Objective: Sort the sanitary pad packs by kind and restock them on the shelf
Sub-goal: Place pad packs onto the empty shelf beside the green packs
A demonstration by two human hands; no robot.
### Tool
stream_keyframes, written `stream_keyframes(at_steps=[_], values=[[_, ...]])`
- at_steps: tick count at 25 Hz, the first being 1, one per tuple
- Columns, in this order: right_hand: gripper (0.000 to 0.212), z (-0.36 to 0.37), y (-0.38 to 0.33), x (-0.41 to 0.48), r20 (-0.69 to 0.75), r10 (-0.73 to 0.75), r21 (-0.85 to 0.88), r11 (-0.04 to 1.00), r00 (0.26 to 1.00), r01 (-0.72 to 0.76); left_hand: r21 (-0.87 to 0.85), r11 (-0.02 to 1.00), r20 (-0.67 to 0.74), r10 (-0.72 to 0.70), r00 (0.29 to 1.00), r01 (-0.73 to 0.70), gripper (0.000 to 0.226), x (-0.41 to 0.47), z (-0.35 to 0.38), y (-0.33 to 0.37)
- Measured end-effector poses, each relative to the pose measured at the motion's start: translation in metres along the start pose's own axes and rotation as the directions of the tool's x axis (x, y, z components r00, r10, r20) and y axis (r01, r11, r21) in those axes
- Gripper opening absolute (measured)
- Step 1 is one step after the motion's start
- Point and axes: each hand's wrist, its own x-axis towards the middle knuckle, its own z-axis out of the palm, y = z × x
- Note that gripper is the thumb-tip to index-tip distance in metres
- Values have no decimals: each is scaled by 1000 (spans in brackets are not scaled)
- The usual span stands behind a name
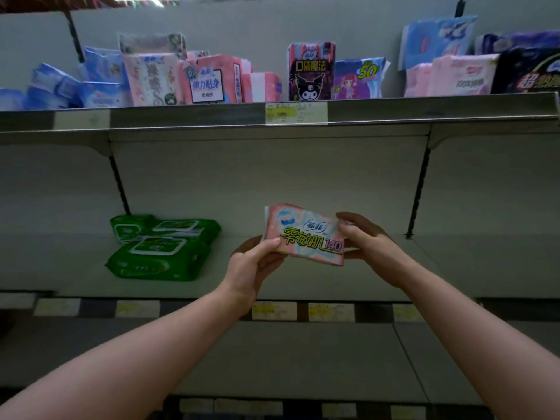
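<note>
A flat pink pad pack (306, 234) with yellow lettering is held between both hands above the middle shelf (303, 286). My left hand (253, 266) pinches its lower left corner between thumb and fingers. At the pack's right edge my right hand (368, 242) grips it with curled fingers. On the upper shelf (181, 118) stand mixed pad packs: blue ones (72, 86) at the left, pink ones (209, 80) left of centre, a black cartoon pack (310, 71) in the middle, and pink and dark packs (460, 75) at the right.
Three green wipe packs (160, 247) lie stacked on the left of the middle shelf. Price labels (297, 113) run along the shelf fronts. A lower shelf (303, 359) shows beneath my forearms. Black slotted uprights (119, 183) flank the middle bay.
</note>
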Motion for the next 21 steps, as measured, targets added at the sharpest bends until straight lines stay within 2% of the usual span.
stream_keyframes(at_steps=[1, 3, 8, 10, 12, 14, 16, 21], values=[[36, 4, -2, -7, 19, -2, 41, 999, 1000, 1, -1, 1000, 13, 20, 1000, -20, 9, -7, -3, 1], [36, 14, -10, -20, 24, 2, 99, 995, 1000, -4, -16, 999, 60, 44, 997, -44, 25, -21, -12, 4], [20, 48, -29, -53, 79, -61, -19, 998, 995, 62, -11, 1000, 128, 3, 992, -2, 53, -72, -50, 12], [18, 67, -30, -73, 87, -65, 19, 998, 994, 64, 76, 997, 126, 1, 992, -11, 64, -98, -72, 14], [23, 90, -27, -96, 103, -54, 55, 997, 993, 48, 235, 969, 138, 40, 990, -72, 78, -123, -97, 16], [20, 113, -22, -120, 109, -37, 61, 998, 993, 31, 300, 947, 204, 54, 978, -114, 87, -146, -120, 18], [18, 127, -20, -144, 90, -26, 52, 998, 996, 22, 334, 937, 264, 15, 964, -106, 87, -162, -131, 17], [27, 127, -20, -186, 101, 35, 9, 999, 994, -36, 475, 879, 326, -134, 936, -40, 46, -188, -135, 7]])
